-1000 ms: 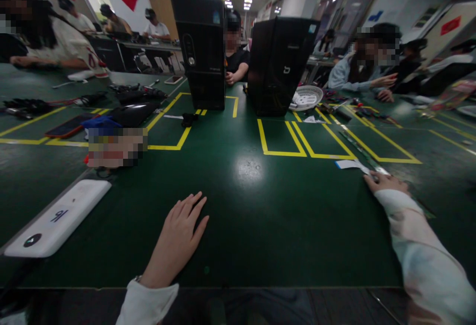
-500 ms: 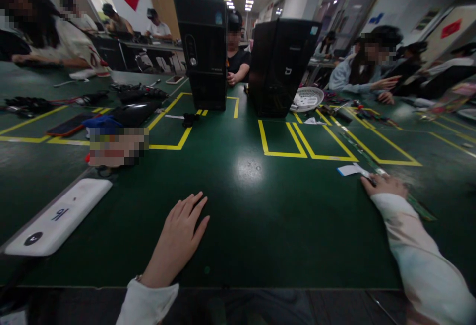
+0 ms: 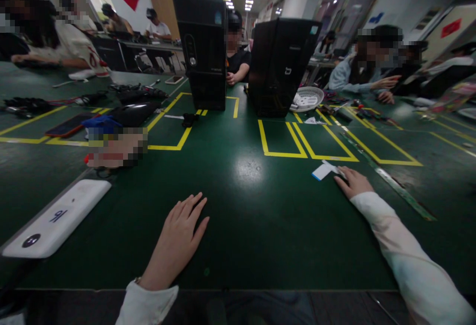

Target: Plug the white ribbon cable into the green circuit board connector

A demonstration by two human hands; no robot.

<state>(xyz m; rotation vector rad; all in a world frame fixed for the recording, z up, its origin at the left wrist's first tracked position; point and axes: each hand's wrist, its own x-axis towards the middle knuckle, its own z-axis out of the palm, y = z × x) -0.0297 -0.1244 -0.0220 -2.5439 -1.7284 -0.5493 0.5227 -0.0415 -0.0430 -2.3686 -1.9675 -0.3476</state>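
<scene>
My left hand (image 3: 178,238) lies flat on the green table (image 3: 260,226) near its front edge, fingers stretched out, holding nothing. My right hand (image 3: 353,182) reaches out to the right of centre, palm down, its fingertips pressed on the end of a small white paper slip with a blue edge (image 3: 322,170). A long thin green strip (image 3: 403,193) lies on the table just right of that hand.
Two black computer towers (image 3: 203,49) (image 3: 278,64) stand at the table's middle back inside yellow tape boxes (image 3: 282,139). A white flat device (image 3: 55,221) lies front left. A white basket (image 3: 307,97), cables and phones sit farther back. Other people sit around the table.
My right hand has slid left across the table, dragging the white slip with it and away from the green strip. My left hand has not moved.
</scene>
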